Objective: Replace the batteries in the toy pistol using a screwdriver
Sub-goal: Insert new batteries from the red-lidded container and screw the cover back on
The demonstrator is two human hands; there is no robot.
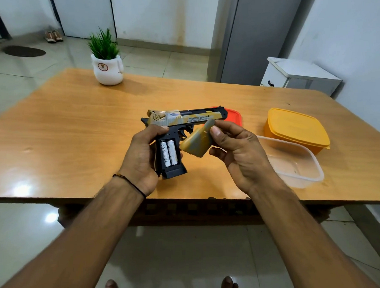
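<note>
Hands up over a wooden table, near its front edge. Gripped the toy pistol in the left hand, fingers and thumb wrapped round the back of the black handle, barrel pointed to the right. Showed an open compartment in the side of the handle, with two white batteries seated side by side in it, lengthwise along the handle. Pinched the loose tan-and-grey battery cover in the right hand, thumb on the near face and fingers behind, just right of the handle and below the barrel; could not tell whether the cover touched the pistol. Wore a thin dark thread on the left wrist. On the table, right of the hands: an open clear tub near the right wrist, a yellow tub with its lid on just behind that, and an orange-red lid flat on the wood, partly hidden behind the barrel. At the far left edge: a white pot with a green plant. Beyond the table: a white cabinet by the right wall, a pair of shoes and a dark mat on the tiled floor.
</note>
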